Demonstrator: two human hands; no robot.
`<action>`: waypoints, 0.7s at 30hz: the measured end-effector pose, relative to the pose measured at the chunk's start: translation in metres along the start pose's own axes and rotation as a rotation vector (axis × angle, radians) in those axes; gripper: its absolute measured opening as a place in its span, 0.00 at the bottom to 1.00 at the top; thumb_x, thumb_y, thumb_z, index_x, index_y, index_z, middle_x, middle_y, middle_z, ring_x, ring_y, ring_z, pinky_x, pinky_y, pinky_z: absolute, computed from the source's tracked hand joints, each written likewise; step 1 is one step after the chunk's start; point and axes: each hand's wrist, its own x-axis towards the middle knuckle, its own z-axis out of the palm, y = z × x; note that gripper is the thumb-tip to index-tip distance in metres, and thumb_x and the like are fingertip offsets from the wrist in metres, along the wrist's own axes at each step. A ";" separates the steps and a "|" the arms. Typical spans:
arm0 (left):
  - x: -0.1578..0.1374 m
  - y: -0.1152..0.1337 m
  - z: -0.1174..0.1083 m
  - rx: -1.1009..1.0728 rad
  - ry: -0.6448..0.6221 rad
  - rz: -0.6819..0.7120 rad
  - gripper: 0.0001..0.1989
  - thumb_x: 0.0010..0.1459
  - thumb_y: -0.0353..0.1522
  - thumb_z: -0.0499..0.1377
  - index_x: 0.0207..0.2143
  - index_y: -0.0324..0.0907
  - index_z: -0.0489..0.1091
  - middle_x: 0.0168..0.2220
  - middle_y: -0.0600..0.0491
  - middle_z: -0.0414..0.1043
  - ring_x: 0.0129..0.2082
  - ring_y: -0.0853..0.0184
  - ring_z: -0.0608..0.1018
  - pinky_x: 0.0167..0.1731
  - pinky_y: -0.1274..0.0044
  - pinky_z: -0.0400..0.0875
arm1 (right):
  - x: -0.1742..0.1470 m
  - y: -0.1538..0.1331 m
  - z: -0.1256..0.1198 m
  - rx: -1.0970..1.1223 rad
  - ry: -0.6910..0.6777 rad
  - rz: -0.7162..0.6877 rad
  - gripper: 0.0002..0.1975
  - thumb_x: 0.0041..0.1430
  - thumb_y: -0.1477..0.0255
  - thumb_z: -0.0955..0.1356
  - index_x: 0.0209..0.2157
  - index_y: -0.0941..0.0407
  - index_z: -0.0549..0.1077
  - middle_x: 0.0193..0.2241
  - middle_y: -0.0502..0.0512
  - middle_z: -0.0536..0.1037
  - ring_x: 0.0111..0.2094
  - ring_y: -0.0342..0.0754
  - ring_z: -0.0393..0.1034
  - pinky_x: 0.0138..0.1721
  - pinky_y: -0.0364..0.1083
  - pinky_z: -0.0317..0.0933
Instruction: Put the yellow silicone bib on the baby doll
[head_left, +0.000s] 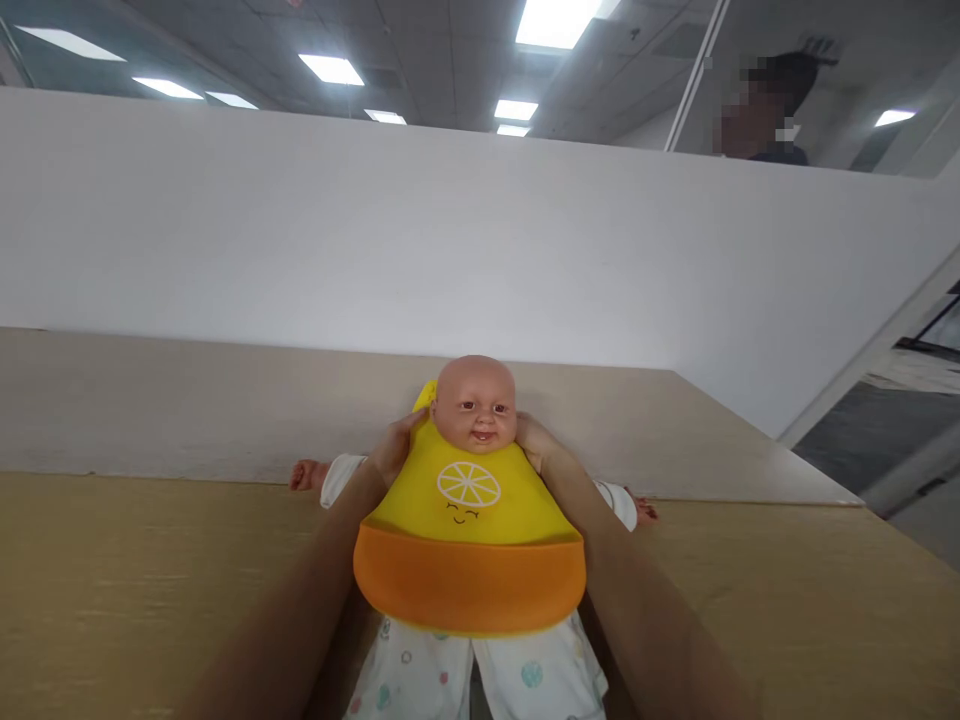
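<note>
A bald baby doll [477, 400] lies on its back, face up, in white clothes with coloured dots. Over its chest is a yellow bib [420, 500] with a lemon-slice print and an orange catch pocket [469, 580]. At the left side of the doll's neck, my left hand [396, 447] is closed on the bib's neck edge, where a yellow strap end sticks up beside the head. On the other side, my right hand [534, 440] reaches behind the neck against the bib's edge; its fingers are hidden there. Both forearms run along the bib's sides.
The doll lies on a wooden table [150, 590], with a paler raised strip [187, 410] behind. A white partition [337, 240] rises at the back. Beyond it, a person [780, 100] shows at upper right. The doll's arms stretch out past both my wrists.
</note>
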 end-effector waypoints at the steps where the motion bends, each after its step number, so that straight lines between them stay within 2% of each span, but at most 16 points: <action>1: 0.000 0.000 0.001 -0.012 0.003 0.013 0.25 0.55 0.38 0.54 0.54 0.38 0.64 0.38 0.47 0.78 0.42 0.55 0.78 0.43 0.67 0.70 | 0.001 0.001 0.000 -0.011 -0.014 -0.013 0.08 0.44 0.71 0.69 0.27 0.61 0.73 0.20 0.56 0.75 0.26 0.50 0.71 0.32 0.49 0.67; 5: 0.000 -0.001 0.003 -0.015 0.019 0.002 0.25 0.56 0.42 0.54 0.54 0.40 0.64 0.40 0.47 0.77 0.43 0.55 0.77 0.45 0.66 0.69 | 0.000 0.003 0.005 0.007 -0.057 -0.037 0.08 0.44 0.69 0.69 0.26 0.60 0.74 0.20 0.56 0.76 0.28 0.51 0.72 0.33 0.49 0.67; 8: 0.001 -0.001 0.004 0.004 0.064 -0.039 0.24 0.55 0.42 0.56 0.51 0.38 0.67 0.37 0.46 0.78 0.40 0.55 0.78 0.43 0.67 0.71 | -0.005 0.004 0.009 0.050 -0.101 0.000 0.08 0.43 0.69 0.70 0.26 0.60 0.74 0.22 0.57 0.76 0.30 0.52 0.72 0.34 0.49 0.66; 12: 0.005 -0.003 0.005 0.092 0.144 -0.072 0.20 0.52 0.39 0.58 0.45 0.38 0.71 0.33 0.45 0.78 0.35 0.55 0.79 0.36 0.68 0.73 | -0.007 0.006 0.009 0.095 -0.121 -0.011 0.10 0.42 0.69 0.70 0.28 0.59 0.74 0.24 0.56 0.77 0.32 0.52 0.73 0.37 0.50 0.67; 17: 0.010 -0.005 0.003 0.284 0.298 -0.015 0.13 0.46 0.33 0.59 0.36 0.39 0.74 0.29 0.46 0.78 0.31 0.53 0.79 0.31 0.67 0.73 | -0.004 0.010 0.005 0.096 -0.126 -0.066 0.12 0.41 0.68 0.70 0.29 0.59 0.74 0.25 0.56 0.78 0.35 0.52 0.73 0.39 0.50 0.66; 21: 0.009 -0.006 0.002 0.334 0.234 -0.045 0.11 0.45 0.33 0.60 0.33 0.41 0.75 0.28 0.46 0.78 0.33 0.51 0.79 0.31 0.65 0.72 | -0.006 0.012 0.005 0.111 -0.146 -0.075 0.10 0.42 0.68 0.69 0.27 0.59 0.74 0.26 0.56 0.78 0.36 0.52 0.73 0.40 0.50 0.66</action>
